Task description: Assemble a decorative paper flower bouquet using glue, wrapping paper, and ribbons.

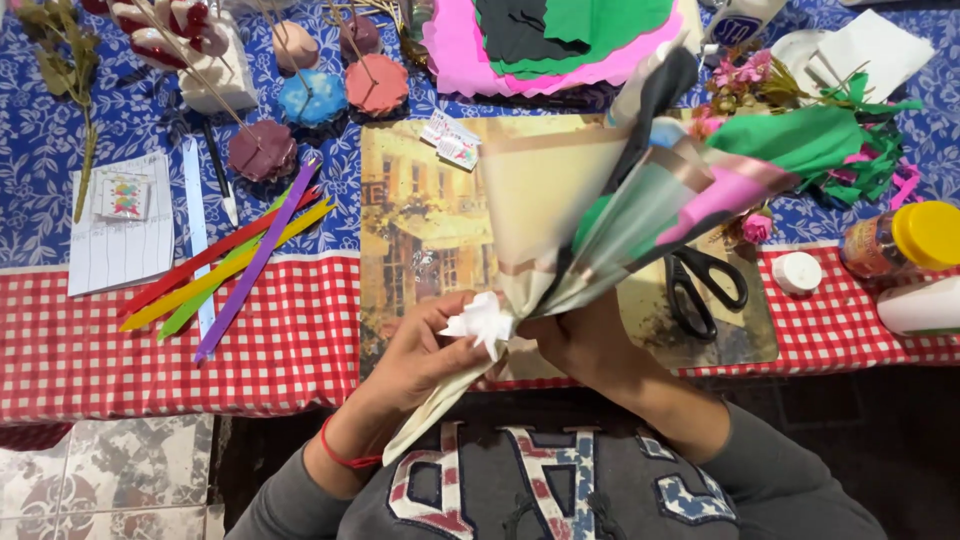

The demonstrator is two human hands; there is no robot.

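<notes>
Blue floral cloth and red-and-white checked cloth are covering the bench [120, 350] in front of me, and a patterned tile floor [100, 480] is showing below its near edge. I am holding a cone-shaped bouquet wrapped in beige and clear printed paper [590, 200] at its narrow neck, close to my chest, with its wide mouth tilting up and to the right over the bench. My left hand [420, 355] is closing around the neck from the left, its fingers pinching a small white paper bow [483, 322] against the wrap. My right hand [580, 340] is clamping the same neck from the right, touching the wrap just beside the bow. Green, pink and black paper is sticking out of the cone's mouth. Under the bouquet a rectangular board printed with a yellow street painting [420, 220] is lying flat, and black-handled scissors [705, 285] are resting on its right part. To the left, long paper strips in red, yellow, green and purple [235, 260] are lying fanned together across both cloths. A white round cap [797, 272] and a yellow-lidded jar [905, 240] are sitting at the right.
</notes>
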